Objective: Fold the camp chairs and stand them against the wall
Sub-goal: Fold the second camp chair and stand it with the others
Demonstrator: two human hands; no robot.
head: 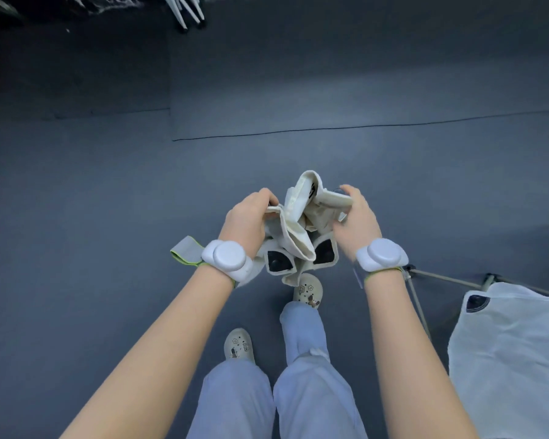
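A folded camp chair (300,236) with cream fabric and black corner caps stands upright in front of me, seen from above, its cloth bunched together. My left hand (246,218) grips the left side of the bunched top. My right hand (355,217) holds the right side of the same chair. Both wrists carry white round bands. A second camp chair (514,353) with white fabric stands unfolded at the lower right, its thin metal legs (441,278) showing beside my right wrist.
Grey floor mats cover the ground, with a seam line (362,126) running across ahead. White legs of another folded item (187,11) lean at the dark wall at the top. My feet in pale clogs (308,289) stand under the chair.
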